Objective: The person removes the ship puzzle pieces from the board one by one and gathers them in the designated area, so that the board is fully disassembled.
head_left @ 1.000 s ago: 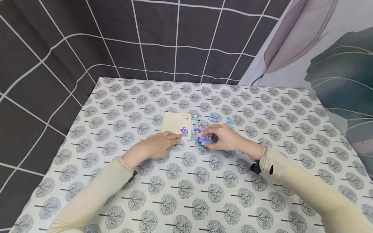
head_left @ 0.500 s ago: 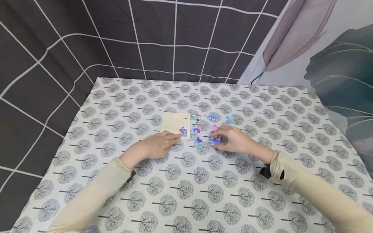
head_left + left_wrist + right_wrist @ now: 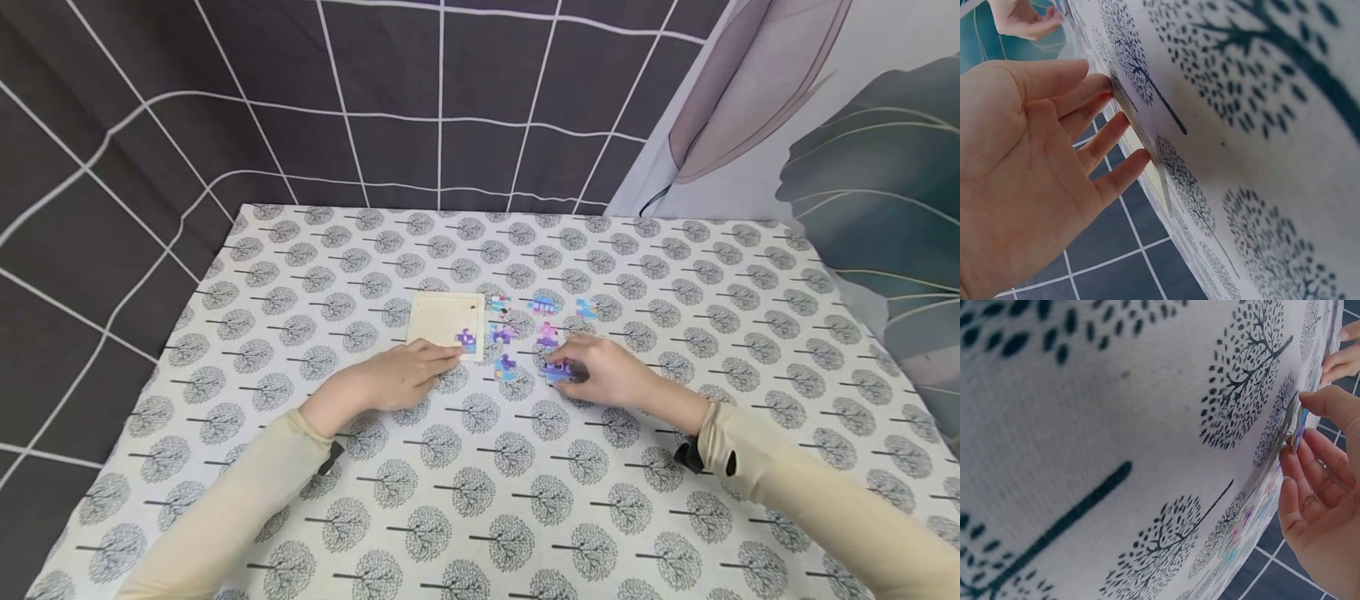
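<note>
A square, pale puzzle tray [image 3: 429, 327] lies on the table with one purple and blue puzzle piece [image 3: 467, 339] in its near right corner. My left hand [image 3: 399, 372] rests at the tray's near edge, fingers fairly straight; in the left wrist view the fingertips [image 3: 1141, 155] touch the tray's rim. To the right, my right hand [image 3: 606, 371] pinches a purple and blue puzzle piece [image 3: 557, 372] between thumb and fingers, low over the cloth. The right wrist view shows that puzzle piece [image 3: 1300, 425] edge-on in the grip.
Several loose puzzle pieces lie between the tray and my right hand, among them a blue one [image 3: 543, 305], a pink and purple one [image 3: 547, 333] and a blue-yellow one [image 3: 506, 367]. A tree-print cloth [image 3: 480, 483] covers the table. A dark grid curtain [image 3: 390, 150] hangs behind.
My right hand has moved right with its puzzle piece, away from the blue-yellow piece, which now shows fully. The left hand stays at the tray's near edge.
</note>
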A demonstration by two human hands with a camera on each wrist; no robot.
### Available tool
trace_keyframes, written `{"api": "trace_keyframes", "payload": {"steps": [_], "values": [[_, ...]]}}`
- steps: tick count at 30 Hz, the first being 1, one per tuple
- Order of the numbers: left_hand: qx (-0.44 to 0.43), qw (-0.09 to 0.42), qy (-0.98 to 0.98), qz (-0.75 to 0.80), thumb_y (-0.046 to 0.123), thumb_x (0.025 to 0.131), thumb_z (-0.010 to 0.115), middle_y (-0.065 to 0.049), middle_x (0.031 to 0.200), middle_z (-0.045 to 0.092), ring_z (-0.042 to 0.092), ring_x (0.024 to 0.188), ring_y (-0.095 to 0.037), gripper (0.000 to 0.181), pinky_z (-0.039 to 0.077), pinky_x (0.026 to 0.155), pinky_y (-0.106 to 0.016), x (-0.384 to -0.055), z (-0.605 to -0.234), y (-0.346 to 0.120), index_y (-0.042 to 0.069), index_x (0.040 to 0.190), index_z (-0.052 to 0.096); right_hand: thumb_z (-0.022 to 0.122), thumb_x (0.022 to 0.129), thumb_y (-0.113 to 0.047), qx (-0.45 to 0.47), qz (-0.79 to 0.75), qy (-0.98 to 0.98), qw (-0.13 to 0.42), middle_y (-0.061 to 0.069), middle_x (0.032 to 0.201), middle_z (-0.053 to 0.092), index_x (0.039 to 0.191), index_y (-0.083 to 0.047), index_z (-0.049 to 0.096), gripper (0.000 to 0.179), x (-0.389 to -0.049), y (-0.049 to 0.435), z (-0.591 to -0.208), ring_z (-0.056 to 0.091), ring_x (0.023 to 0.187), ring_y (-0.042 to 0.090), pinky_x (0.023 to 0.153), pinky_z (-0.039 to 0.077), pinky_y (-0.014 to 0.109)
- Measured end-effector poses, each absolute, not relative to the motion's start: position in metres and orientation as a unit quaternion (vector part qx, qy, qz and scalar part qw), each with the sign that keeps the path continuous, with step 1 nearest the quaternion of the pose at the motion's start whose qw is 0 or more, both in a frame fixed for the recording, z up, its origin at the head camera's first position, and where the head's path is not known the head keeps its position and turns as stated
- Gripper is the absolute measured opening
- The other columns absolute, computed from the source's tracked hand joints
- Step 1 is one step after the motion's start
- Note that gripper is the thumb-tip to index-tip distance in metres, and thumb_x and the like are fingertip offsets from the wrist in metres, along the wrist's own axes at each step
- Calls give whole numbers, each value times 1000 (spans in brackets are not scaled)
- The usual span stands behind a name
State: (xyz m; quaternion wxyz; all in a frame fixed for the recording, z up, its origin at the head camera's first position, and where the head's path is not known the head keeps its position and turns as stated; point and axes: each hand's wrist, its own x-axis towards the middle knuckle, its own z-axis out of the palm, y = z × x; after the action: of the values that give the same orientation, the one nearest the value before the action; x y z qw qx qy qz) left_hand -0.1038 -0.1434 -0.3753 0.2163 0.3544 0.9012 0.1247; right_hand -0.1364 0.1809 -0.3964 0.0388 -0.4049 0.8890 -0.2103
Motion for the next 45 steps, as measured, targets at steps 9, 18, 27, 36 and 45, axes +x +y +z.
{"api": "trace_keyframes", "payload": {"steps": [9,18,27,36,45], "values": [[356,207,904,119,17,98,40,-2,154,23,29,136,-27,49,23,115,-43,-104,-380,-145,5,145,30,77,74,-21,-407,-212,887,44,4,100,68,105,-6,69,35,-137,177,-398,60,81,11,77,56,29],[357,210,901,126,19,98,41,-3,154,23,29,136,-28,50,22,115,-44,-105,-380,-143,4,144,30,77,74,-26,-430,-191,882,10,2,99,67,104,-9,69,35,-138,176,-400,60,77,10,70,55,25],[356,207,903,121,21,98,41,-3,154,23,28,137,-29,51,22,115,-45,-106,-379,-144,3,145,30,77,74,-27,-432,-175,884,12,4,102,67,108,-10,68,39,-141,175,-397,62,78,11,70,57,27],[349,217,901,137,19,98,42,-3,153,24,28,137,-28,50,22,115,-45,-106,-378,-143,4,144,31,76,76,-29,-384,-228,891,78,2,96,62,121,-7,60,52,-145,179,-391,57,78,10,68,54,23],[357,208,899,147,17,97,44,-6,152,28,31,135,-31,49,25,114,-47,-107,-377,-143,1,142,35,79,74,-23,-392,-283,874,52,9,102,64,119,-3,60,52,-153,177,-383,60,85,20,70,56,33]]}}
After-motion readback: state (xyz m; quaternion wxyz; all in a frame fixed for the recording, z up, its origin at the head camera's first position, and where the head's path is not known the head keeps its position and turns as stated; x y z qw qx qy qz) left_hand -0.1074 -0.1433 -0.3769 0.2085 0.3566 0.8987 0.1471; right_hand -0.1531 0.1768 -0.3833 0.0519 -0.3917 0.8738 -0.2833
